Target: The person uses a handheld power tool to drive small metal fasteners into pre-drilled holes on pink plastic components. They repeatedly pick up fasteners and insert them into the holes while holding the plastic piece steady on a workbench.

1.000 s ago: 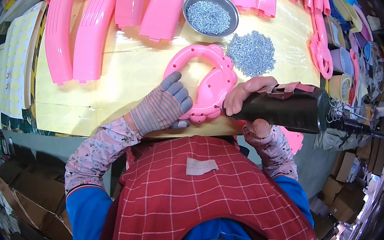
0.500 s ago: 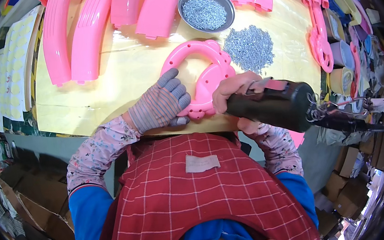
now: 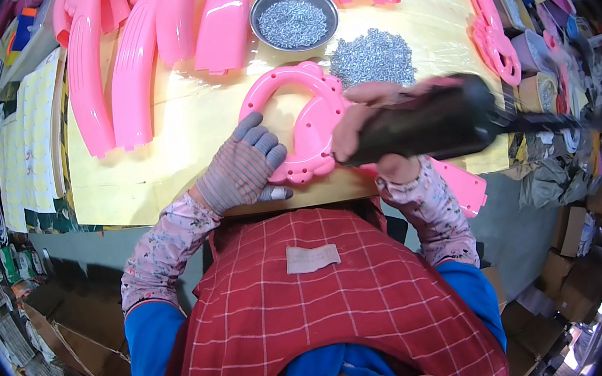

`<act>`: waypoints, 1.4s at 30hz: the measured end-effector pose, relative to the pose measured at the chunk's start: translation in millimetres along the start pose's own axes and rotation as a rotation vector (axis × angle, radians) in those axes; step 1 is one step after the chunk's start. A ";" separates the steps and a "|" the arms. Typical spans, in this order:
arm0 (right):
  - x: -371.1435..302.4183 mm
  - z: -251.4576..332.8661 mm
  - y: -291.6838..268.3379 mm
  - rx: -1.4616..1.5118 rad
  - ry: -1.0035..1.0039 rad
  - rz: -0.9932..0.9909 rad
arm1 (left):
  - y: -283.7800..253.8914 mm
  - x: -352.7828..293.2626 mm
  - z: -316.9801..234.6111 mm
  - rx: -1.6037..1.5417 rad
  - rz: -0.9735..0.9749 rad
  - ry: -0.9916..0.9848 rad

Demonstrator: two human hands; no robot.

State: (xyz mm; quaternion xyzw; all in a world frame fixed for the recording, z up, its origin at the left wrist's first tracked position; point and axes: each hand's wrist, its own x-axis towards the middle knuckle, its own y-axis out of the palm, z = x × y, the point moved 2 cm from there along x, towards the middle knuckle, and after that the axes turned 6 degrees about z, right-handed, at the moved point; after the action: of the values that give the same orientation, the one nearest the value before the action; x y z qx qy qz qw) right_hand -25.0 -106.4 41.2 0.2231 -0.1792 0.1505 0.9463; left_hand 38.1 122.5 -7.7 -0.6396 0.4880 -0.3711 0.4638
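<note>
A pink plastic ring (image 3: 288,76) with small dark screw holes and a curved inner piece lies near the table's front edge. My left hand (image 3: 243,166), in a grey striped glove with the fingertips covered, grips the ring's left side, thumb at the lower rim. My bare right hand (image 3: 351,129) is closed around a black power screwdriver (image 3: 427,123), held nearly level and blurred by motion. Its front end is at the ring's lower right side; whether the bit sits in a hole I cannot tell.
Beyond the ring, a metal bowl (image 3: 294,19) holds small screws, with a loose screw pile (image 3: 373,59) beside it. Long pink plastic pieces (image 3: 134,95) line the far side. Another pink part (image 3: 462,186) juts out at the front edge by my right forearm. Stacked sheets (image 3: 33,133) stand left.
The screwdriver's rear end has swung up, so it lies more level, and its front end remains by the ring's right side. My left hand keeps its grip. The whole view has shifted slightly.
</note>
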 end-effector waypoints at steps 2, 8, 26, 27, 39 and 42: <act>-2.3 21.1 -4.9 0.029 -0.129 -0.010 | -3.6 4.2 -1.1 -0.090 -0.072 -0.015; -28.2 45.2 -10.3 -0.071 -0.108 -0.128 | -8.4 92.1 -36.4 -0.019 -0.193 0.065; -35.2 37.4 -22.8 -0.236 0.231 0.109 | 38.2 136.2 -35.1 -0.006 -0.134 0.139; -30.5 36.0 -21.4 -0.205 0.210 0.118 | 35.1 136.8 -35.7 -0.008 -0.120 0.137; -31.0 64.0 -32.8 -0.109 -0.312 -0.173 | -2.1 102.4 -48.5 0.116 0.252 -0.265; -34.6 68.7 -47.2 -0.277 -0.385 -0.301 | -5.7 95.5 -47.7 0.007 0.145 -0.289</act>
State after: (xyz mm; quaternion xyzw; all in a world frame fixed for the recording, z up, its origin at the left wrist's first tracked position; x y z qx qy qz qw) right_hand -57.2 -186.6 67.2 0.1402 -0.3394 -0.0627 0.9280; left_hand 19.2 19.6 14.0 -0.6478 0.4597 -0.2426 0.5570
